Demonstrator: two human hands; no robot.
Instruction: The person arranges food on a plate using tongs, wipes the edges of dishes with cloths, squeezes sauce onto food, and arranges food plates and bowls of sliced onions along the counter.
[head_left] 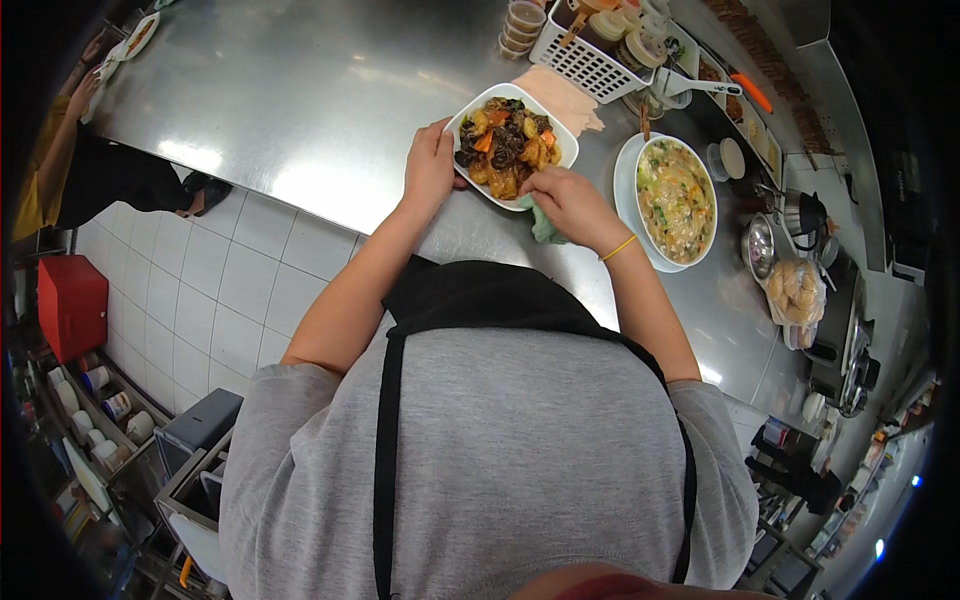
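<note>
A white square bowl (pixel 567 146) of stir-fried food (pixel 506 146), with dark fungus, orange carrot and glazed brown pieces, is at the front of the steel counter. My left hand (pixel 430 165) grips its left side, fingers outside the rim and thumb side near the lower corner. At the lower right rim, my right hand (pixel 572 207) is closed on a green cloth (pixel 543 228), pressed close to the bowl's edge. Right of that hand stands an oval white bowl (pixel 713 225) of thick pale soup (pixel 676 200), set on a white plate (pixel 627 185).
Behind the bowl lies a peach cloth (pixel 560 100), beside a white basket (pixel 590 70) of sauce bottles and stacked sauce cups (pixel 520 30). A ladle with a white handle (pixel 715 88) rests nearby. At far left, another person's hands (pixel 92 75) hold a plate (pixel 142 36).
</note>
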